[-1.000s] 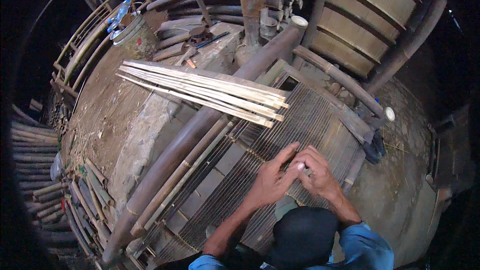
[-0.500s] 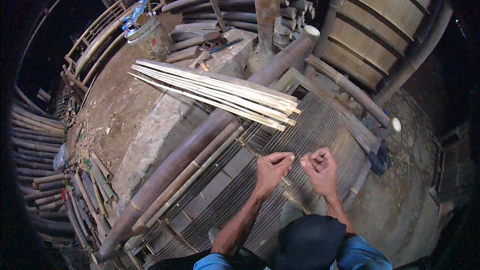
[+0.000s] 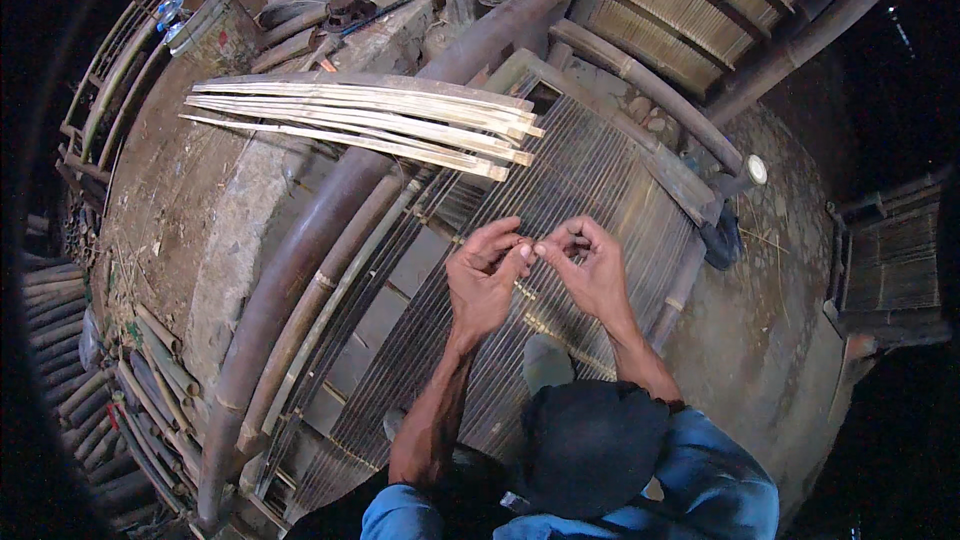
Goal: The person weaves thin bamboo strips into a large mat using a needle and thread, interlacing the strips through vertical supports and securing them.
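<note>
My left hand and my right hand meet fingertip to fingertip above a slatted frame of many thin parallel strips. Both are closed in a pinch with the thumbs almost touching. Whatever lies between the fingers is too small to name. Short pale crosswise bindings show on the slats just below the hands. Beyond my left hand, a fanned bundle of pale split bamboo strips rests across the frame's far edge and a thick bamboo pole.
The thick dark bamboo pole runs diagonally left of the frame. A worn bucket with plastic bottles stands at the far left. Cut bamboo pieces lie at the lower left. A woven bamboo panel leans at the far right.
My hands have come together; a small gap parted their fingertips before. The view has shifted, so the frame and bamboo strips sit further left and higher in the picture.
</note>
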Demonstrator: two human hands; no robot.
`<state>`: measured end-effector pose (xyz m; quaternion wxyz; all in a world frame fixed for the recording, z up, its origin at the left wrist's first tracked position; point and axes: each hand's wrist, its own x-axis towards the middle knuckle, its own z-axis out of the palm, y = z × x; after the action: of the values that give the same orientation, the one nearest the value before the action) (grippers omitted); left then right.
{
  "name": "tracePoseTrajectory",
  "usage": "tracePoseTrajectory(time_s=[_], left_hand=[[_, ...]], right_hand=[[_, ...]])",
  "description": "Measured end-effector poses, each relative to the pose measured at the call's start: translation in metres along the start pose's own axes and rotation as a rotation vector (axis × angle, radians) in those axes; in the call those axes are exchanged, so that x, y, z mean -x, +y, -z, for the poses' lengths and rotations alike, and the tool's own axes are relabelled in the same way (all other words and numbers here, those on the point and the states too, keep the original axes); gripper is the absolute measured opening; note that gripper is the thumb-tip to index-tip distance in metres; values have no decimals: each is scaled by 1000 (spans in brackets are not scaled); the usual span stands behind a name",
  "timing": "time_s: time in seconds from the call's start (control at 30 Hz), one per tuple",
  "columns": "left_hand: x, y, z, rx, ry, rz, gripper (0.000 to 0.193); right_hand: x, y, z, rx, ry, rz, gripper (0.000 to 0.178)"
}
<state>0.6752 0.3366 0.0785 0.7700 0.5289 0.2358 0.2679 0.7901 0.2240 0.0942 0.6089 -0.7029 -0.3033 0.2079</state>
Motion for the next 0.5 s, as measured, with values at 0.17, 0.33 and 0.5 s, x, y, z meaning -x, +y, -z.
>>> tracePoseTrajectory(time_s=[0.17, 0.33, 0.5], left_hand=[[6, -1, -5, -33, 56, -49, 45], [9, 0, -9, -153, 109, -133, 42], [8, 3, -12, -344, 106, -92, 40]], right_hand=[[2, 13, -1, -127, -52, -106, 18], [2, 2, 2, -8, -154, -17, 23], [3, 18, -1, 46, -3, 8, 18]])
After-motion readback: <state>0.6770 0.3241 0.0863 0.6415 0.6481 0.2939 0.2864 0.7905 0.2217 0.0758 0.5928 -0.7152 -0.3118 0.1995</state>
